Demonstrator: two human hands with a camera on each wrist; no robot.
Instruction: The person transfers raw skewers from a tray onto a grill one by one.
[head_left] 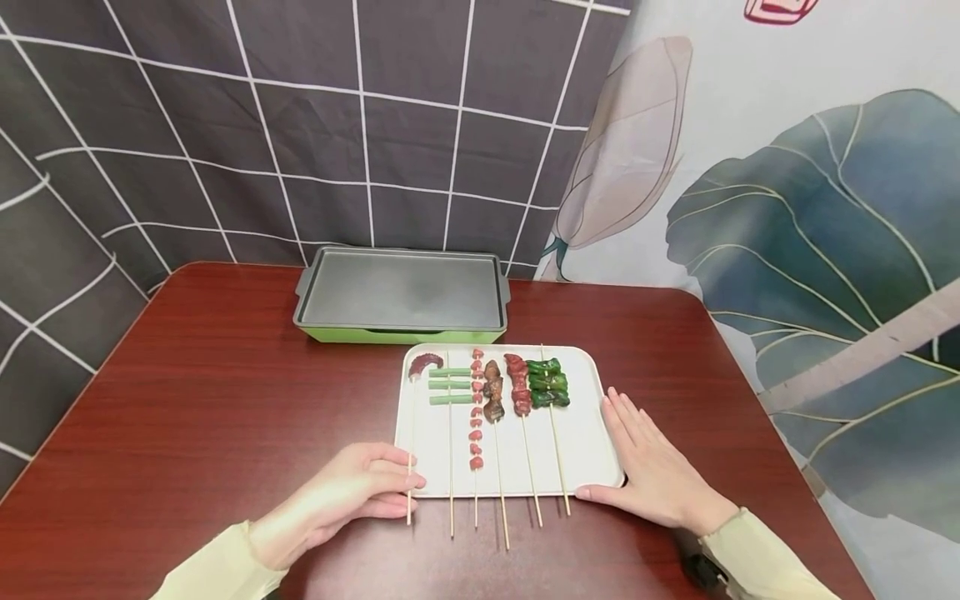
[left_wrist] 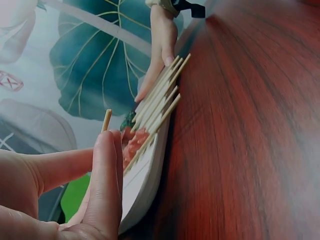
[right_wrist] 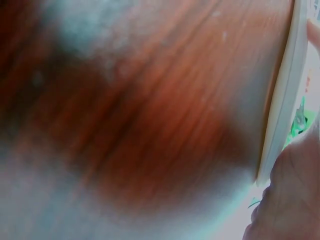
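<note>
The leftmost skewer (head_left: 409,467), topped with a dark red curled piece, lies along the left edge of the white tray (head_left: 585,450), its bare stick end jutting over the near rim. The left hand (head_left: 352,492) pinches that stick end between thumb and fingertips (left_wrist: 105,165). Five more skewers (head_left: 495,408) lie side by side just to its right. The right hand (head_left: 652,467) rests flat against the tray's right rim, fingers straight and together. The tray sits on a red-brown table (head_left: 210,400), just in front of a green griddle (head_left: 401,292).
</note>
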